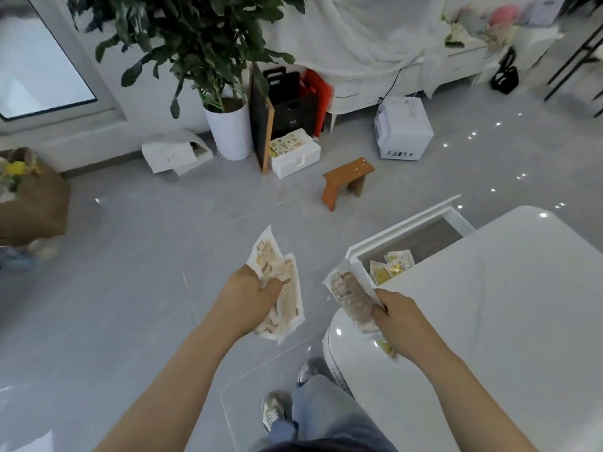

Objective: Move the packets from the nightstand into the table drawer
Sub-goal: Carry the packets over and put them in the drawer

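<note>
My left hand (253, 296) grips a bunch of pale beige packets (287, 288) that fan out above and below the fingers, held over the grey floor left of the table. My right hand (396, 316) pinches a brownish packet (352, 296) by its lower end, with a yellow packet (386, 349) showing beneath the hand. The brownish packet's top reaches the near left corner of the open white table drawer (404, 228). Inside the drawer lie a few yellow packets (390, 265). The nightstand is not identifiable in view.
The glossy white table (489, 321) fills the lower right. A small brown stool (347, 179) stands on the floor beyond the drawer. Farther back are a potted plant (230, 130), white boxes (295, 154), dark bags and a white appliance (403, 128). My feet show at the bottom.
</note>
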The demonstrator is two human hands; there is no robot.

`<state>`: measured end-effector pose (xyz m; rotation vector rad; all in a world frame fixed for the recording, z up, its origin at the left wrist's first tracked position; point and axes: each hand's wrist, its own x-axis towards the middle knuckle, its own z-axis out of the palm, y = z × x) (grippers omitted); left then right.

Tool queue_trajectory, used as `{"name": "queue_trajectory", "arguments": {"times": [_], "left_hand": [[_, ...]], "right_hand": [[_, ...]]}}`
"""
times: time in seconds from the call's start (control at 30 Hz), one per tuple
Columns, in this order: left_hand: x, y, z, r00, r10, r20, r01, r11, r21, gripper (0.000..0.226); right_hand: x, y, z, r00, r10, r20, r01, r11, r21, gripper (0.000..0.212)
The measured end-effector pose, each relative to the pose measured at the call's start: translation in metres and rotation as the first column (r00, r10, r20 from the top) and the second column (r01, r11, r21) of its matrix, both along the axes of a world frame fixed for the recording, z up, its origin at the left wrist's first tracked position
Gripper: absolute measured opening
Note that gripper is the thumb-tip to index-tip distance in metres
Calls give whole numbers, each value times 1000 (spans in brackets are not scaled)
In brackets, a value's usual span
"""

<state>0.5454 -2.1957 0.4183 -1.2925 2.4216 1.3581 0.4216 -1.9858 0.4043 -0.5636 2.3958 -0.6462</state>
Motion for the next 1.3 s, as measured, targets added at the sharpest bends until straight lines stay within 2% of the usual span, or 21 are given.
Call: {"name": "queue_trajectory", "arguments": {"times": [0.37,0.5,0.6,0.67,0.73,0.83,1.07,1.3], "left_hand": [[-142,-74,-12,987,-161,16,161,987,-9,29],[-192,-94,-16,975,-221,12,221,975,-7,31],[-225,-106,-20,959,-281,22,281,960,19,30],[-248,-115,-22,944,-331,12,331,943,20,30],[-271,-127,-25,926,-376,9,376,926,16,31],[-308,-151,-28,896,-444,16,444,896,4,32],[-392,-222,-23,791,-611,0,611,791,-18,31],[-459,-235,-25,647,-762,-26,762,646,37,31]], "right_hand": [[-112,-62,-18,997,-74,11,73,996,41,34],[-152,-75,-21,993,-109,37,107,994,35,18],[-173,-84,-18,985,-161,59,159,987,34,21],[-186,-92,-18,978,-200,52,197,979,45,36],[-198,-102,-20,968,-242,64,238,969,59,39],[-218,-122,-23,943,-322,85,318,947,54,33],[-252,-179,-22,852,-521,51,520,853,29,38],[-268,-209,-26,753,-655,57,654,755,40,35]]}}
